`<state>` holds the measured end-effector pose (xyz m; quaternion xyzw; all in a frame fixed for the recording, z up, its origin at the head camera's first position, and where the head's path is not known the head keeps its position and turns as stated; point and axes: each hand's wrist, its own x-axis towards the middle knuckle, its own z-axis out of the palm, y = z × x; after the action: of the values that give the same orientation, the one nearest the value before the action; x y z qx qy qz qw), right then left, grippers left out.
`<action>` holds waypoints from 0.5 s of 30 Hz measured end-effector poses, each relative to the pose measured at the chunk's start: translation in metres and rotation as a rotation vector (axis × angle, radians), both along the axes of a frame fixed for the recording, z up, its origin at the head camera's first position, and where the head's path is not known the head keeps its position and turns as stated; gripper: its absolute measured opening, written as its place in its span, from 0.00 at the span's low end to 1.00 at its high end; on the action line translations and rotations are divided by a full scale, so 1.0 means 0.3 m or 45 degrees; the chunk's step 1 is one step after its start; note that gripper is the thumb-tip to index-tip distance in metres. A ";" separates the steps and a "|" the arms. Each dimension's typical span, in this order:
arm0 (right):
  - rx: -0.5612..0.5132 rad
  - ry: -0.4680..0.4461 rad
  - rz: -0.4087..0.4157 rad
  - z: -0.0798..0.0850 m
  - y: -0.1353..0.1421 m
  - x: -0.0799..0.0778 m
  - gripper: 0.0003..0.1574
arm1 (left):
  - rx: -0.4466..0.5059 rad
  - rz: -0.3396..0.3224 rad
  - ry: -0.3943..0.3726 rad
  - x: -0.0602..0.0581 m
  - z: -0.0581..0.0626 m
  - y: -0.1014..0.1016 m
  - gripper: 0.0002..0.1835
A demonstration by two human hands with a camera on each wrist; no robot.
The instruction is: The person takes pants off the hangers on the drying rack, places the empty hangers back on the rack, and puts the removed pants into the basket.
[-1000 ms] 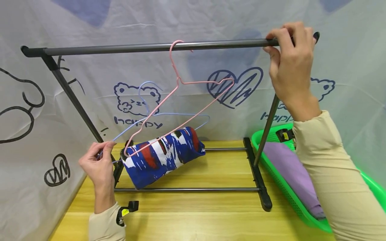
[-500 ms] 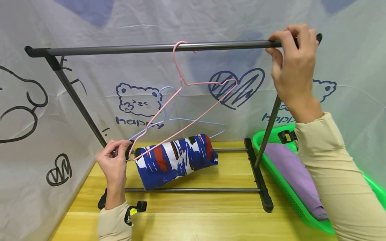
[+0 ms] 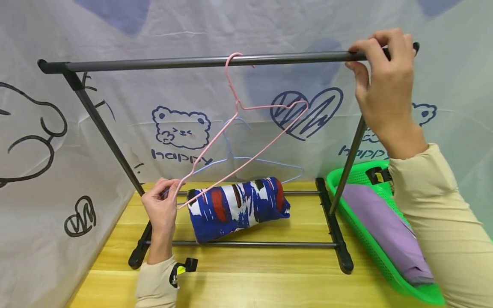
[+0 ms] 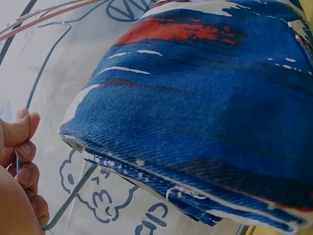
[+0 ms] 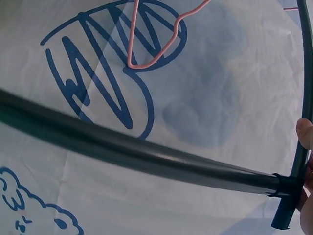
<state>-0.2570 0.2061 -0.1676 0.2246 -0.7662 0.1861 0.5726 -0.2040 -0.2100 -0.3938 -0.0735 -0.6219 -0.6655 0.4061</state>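
My left hand (image 3: 161,205) pinches one end of a blue wire hanger (image 3: 269,161), below the rack's top bar. Folded over that hanger's lower wire hangs a piece of denim clothing (image 3: 239,209) in blue, white and red; in the left wrist view the denim (image 4: 195,98) fills most of the picture, its layered edge beside the wire. In front of it a pink wire hanger (image 3: 265,107) hooks over the top bar (image 3: 154,64). My right hand (image 3: 389,81) grips that bar near its right end, fingers over the top and thumb below.
The black rack stands on a wooden table (image 3: 239,282), its feet (image 3: 335,231) spread at both sides. A green basket (image 3: 369,246) at the right holds a folded purple cloth (image 3: 385,226). A white sheet (image 3: 231,21) with drawings hangs behind the rack.
My left hand has moved right in the head view, carrying the blue hanger and the denim with it. My right hand stays on the bar, and the pink hanger still hangs there.
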 end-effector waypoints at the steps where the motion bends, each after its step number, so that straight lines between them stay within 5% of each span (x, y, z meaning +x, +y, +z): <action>1: 0.013 -0.005 -0.001 0.002 0.002 0.003 0.19 | -0.007 -0.008 0.005 -0.002 -0.003 0.004 0.04; 9: 0.030 -0.047 -0.013 -0.005 0.004 0.022 0.18 | -0.003 -0.115 0.058 -0.015 -0.015 0.035 0.06; 15: 0.013 -0.029 0.050 -0.026 -0.028 0.049 0.20 | -0.056 -0.095 0.054 -0.018 -0.022 0.052 0.03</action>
<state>-0.2423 0.1976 -0.1753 0.2404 -0.7690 0.1960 0.5590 -0.2094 -0.1945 -0.4004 -0.1196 -0.6244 -0.6646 0.3926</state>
